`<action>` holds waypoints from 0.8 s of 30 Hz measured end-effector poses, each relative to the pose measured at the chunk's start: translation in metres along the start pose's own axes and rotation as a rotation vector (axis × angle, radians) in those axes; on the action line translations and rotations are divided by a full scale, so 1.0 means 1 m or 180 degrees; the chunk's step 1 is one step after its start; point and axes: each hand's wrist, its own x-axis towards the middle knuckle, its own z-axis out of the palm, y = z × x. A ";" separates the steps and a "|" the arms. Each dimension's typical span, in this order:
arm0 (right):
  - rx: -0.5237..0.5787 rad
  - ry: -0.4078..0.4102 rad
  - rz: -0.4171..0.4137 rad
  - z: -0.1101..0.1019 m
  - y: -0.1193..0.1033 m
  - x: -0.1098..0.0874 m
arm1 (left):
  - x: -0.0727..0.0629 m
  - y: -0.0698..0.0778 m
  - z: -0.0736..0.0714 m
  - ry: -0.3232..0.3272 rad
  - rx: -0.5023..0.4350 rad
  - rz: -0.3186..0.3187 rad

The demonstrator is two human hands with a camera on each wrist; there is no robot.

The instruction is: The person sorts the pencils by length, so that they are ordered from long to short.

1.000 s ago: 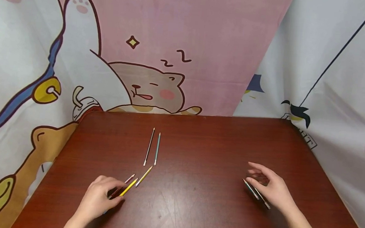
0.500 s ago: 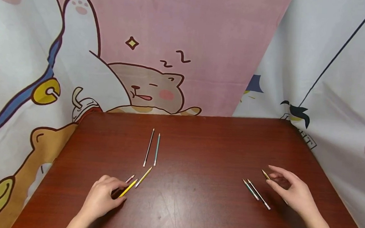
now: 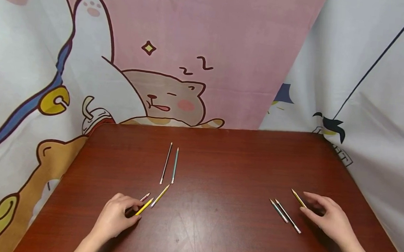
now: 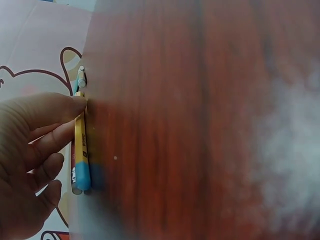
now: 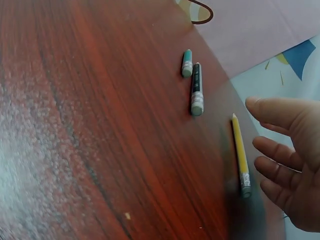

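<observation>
My left hand pinches a yellow pencil with a blue end between thumb and fingers, low over the table. A dark red pencil lies close beside it, partly hidden by the fingers. On the right, my right hand stands with thumb and fingers apart. Left of its fingertips lies another yellow pencil, its lower half covered in the head view; a gap shows between hand and pencil in the right wrist view. A teal pencil and a black pencil lie side by side further left.
On the brown table, a black pencil and a teal pencil lie toward the back left. A thinner yellow pencil sits just in front of them. A patterned cloth hangs behind and at both sides.
My right hand has moved to the right, away from the teal and black pencils, and the yellow pencil beside it has come into view. My left hand has hardly moved.
</observation>
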 end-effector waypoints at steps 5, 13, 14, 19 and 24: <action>-0.0176 -0.0080 0.0148 0.003 0.004 -0.003 | 0.000 0.001 0.001 -0.0064 -0.0011 -0.0128; -0.0239 -0.0054 0.0130 0.008 0.008 -0.004 | 0.003 0.002 0.004 -0.0053 -0.0018 -0.0142; -0.0237 -0.0033 0.0108 0.009 0.008 -0.004 | 0.004 0.003 0.004 -0.0049 -0.0012 -0.0140; -0.0287 0.0066 0.0004 0.013 0.011 -0.004 | 0.006 0.005 0.004 -0.0001 0.0063 -0.0102; -0.0366 0.0098 -0.0021 0.015 0.014 -0.005 | 0.007 0.005 0.004 0.0016 0.0149 -0.0084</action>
